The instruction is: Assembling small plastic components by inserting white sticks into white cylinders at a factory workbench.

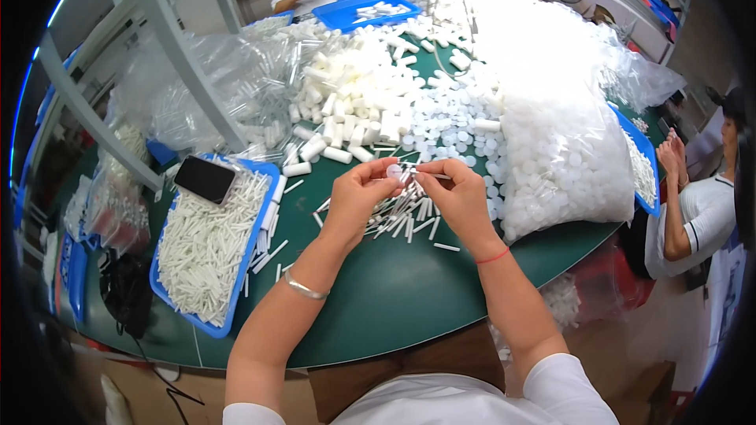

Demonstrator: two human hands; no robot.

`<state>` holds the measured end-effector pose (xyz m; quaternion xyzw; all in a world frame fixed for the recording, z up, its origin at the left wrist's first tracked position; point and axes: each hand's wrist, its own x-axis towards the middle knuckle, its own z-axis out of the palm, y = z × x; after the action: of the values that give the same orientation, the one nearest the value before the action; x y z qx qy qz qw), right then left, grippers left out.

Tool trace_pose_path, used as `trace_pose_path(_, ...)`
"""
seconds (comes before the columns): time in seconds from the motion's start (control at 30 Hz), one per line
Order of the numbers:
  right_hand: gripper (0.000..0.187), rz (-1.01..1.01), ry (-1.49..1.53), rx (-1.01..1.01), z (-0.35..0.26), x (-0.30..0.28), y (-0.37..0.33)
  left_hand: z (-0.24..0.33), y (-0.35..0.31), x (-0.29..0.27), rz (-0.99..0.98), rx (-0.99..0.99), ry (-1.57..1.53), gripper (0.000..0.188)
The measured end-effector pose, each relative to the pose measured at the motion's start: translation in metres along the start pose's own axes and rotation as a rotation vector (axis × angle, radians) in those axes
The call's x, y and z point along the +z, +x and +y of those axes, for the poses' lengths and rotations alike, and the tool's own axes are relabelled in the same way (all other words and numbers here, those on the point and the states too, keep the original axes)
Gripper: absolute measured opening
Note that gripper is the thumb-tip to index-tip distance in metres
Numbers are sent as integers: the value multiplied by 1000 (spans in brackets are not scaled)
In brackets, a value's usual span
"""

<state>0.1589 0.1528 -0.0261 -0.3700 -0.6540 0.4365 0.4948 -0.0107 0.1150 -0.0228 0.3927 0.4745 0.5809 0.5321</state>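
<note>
Dark green round table (409, 291) carries the work, bounded by bagged stock and trays. Left hand (356, 197) is raised above the table centre, thumb and forefinger pinched on a small white round cap (394, 171); remaining fingers are curled. Right hand (459, 195) is closed in a fingertip grasp on a thin white stick (431, 175), whose free end points at the cap and lies just beside it. Directly below both hands lies a loose pile of white sticks (402, 219). A blue tray (177, 304) of sticks sits to the left, with a dark phone (205, 179) on its far corner. Loose white caps (449, 122), foam cylinders (350, 98) and a large clear bag of caps (563, 142) lie beyond.
</note>
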Motion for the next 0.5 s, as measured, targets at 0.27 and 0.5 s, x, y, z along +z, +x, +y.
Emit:
trace_pose_path(0.27, 10, -52, -102, -171, -2, 18, -8, 4, -38, -24, 68, -64, -277, 35)
trace_pose_path(0.5, 10, -82, -211, -245, -4, 16, -10, -4, -41, -28, 65, 49, -136, 36)
